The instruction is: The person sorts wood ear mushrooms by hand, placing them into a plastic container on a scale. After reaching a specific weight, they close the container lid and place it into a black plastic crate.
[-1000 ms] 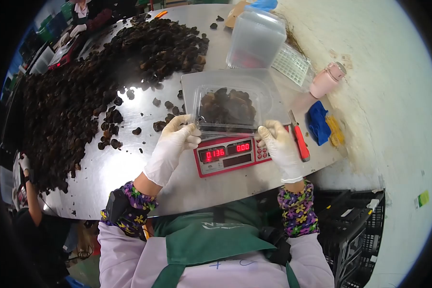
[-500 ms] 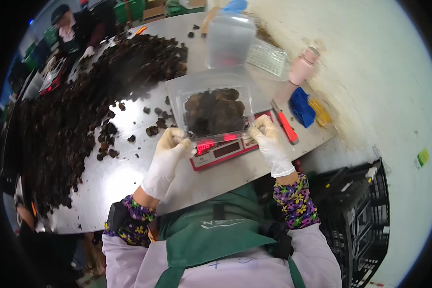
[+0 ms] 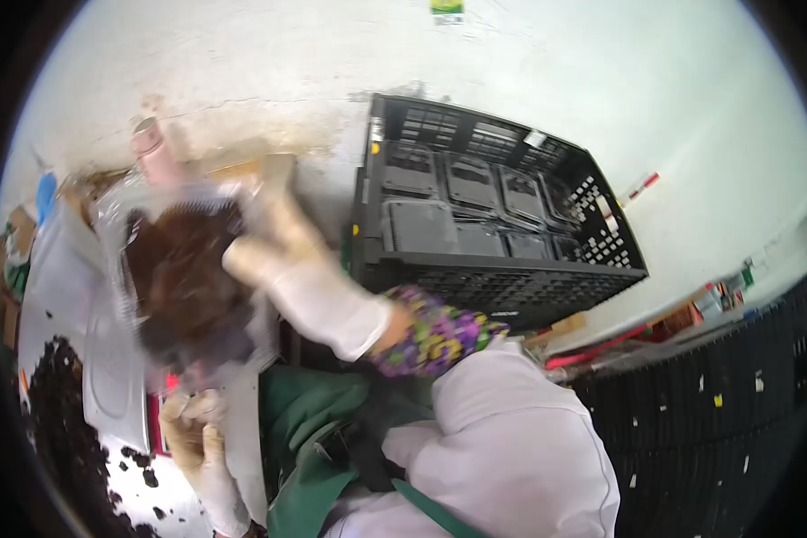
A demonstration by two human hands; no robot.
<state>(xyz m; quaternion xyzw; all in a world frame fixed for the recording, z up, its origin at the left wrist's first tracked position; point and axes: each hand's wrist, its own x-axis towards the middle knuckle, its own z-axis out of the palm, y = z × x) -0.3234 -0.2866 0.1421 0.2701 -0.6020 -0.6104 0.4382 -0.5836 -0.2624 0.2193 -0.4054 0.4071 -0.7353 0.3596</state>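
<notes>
At frame left, the right hand (image 3: 291, 282) is clamping the box (image 3: 188, 291) edgewise, apparently supporting its weight, while the left hand (image 3: 197, 435) is showing below, its grip unclear.

Right of the container (image 3: 186, 273), a crate (image 3: 502, 287) holds boxes (image 3: 421, 227).

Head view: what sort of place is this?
Likely a packing workroom, perhaps for food: a clear container of dark pieces in the gloved right hand, a black crate holding packs, and loose dark pieces spread at lower left.
</notes>
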